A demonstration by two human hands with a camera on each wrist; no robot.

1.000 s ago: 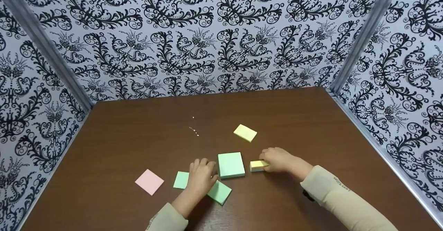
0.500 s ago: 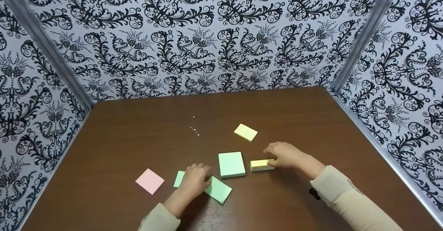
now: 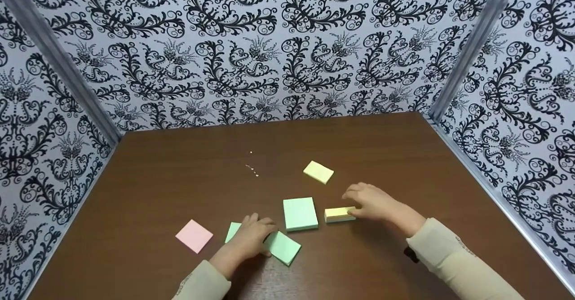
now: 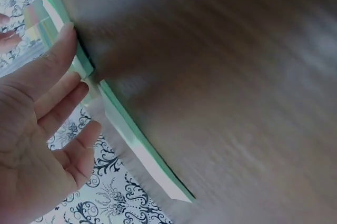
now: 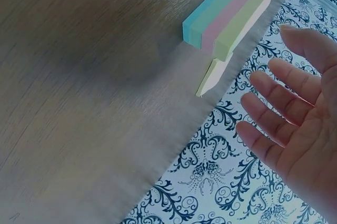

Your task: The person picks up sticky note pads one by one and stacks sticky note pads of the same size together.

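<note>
My left hand [image 3: 251, 237], fingers loosely bent, hovers over a small green sticky note pad [image 3: 232, 231] and partly hides it. By its thumb lies a green rectangular sticky note pad [image 3: 284, 247]; in the left wrist view the thumb overlaps a green pad [image 4: 55, 8], and contact cannot be told. My right hand [image 3: 370, 201] holds nothing, its fingers spread and relaxed in the right wrist view. Beside it is a narrow stack of sticky notes [image 3: 338, 214], yellow on top, with pink, green and blue layers [image 5: 226, 16]. A thick green square pad [image 3: 300, 213] sits between the hands.
A pink square note pad [image 3: 194, 236] lies at the left, and a yellow pad [image 3: 319, 172] lies farther back. Small white specks [image 3: 252, 170] dot the brown table [image 3: 179, 169]. Patterned walls [image 3: 287, 66] enclose its back and sides.
My right hand has let go of the narrow sticky note stack and moved slightly right. The left hand has drawn back left, uncovering more of the green rectangular pad.
</note>
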